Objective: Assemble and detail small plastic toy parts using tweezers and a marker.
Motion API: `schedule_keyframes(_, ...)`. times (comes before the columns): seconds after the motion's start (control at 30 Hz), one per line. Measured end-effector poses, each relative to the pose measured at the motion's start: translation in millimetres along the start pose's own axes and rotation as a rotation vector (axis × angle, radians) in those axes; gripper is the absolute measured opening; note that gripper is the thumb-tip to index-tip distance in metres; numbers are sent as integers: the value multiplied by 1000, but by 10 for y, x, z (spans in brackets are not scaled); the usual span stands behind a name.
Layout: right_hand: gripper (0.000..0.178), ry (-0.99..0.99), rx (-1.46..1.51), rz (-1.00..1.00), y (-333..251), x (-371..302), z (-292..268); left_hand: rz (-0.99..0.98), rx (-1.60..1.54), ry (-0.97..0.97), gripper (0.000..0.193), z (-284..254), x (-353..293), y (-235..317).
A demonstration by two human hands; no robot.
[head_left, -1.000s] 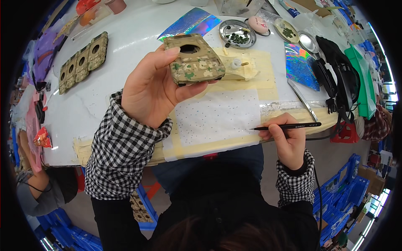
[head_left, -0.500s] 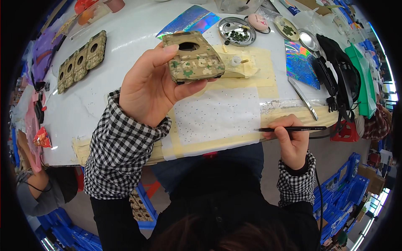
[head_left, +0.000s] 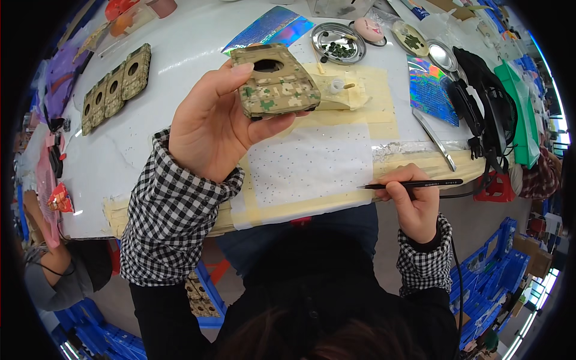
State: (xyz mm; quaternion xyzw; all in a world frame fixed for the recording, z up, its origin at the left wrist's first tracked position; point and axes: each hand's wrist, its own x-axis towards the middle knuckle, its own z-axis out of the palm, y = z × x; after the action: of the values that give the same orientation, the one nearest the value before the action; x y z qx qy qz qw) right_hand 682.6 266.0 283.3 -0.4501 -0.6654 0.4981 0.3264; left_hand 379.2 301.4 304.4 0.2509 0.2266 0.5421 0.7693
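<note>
My left hand holds up a camouflage-painted model tank hull, tilted, with a round hole in its top. Thumb and fingers grip its left side and lower edge. In my right hand are black fine-pointed tweezers, their tip pointing left over the right edge of a white sheet. Many tiny dark specks lie scattered across that sheet, which is bordered by yellowish tape. Whether the tweezer tips pinch anything is too small to tell.
More camouflage hulls stand in a row at the left. Behind the sheet are a small white cup and a metal dish of dark green parts. A metal strip, a black bag and a green tray lie right. Another person's arm shows far left.
The tweezers and my right hand have shifted slightly left. My left hand and the hull have moved a touch left and otherwise keep their pose.
</note>
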Motion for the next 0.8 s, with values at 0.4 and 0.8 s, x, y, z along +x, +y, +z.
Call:
schedule_keyframes(0.4,12,15,2,-15,13,1,7,-9,-14,-14,55,-5,3,-2)
schedule_keyframes(0.8,13,28,14,-19,8,1,22,-1,-19,-14,54,-11,2,-8)
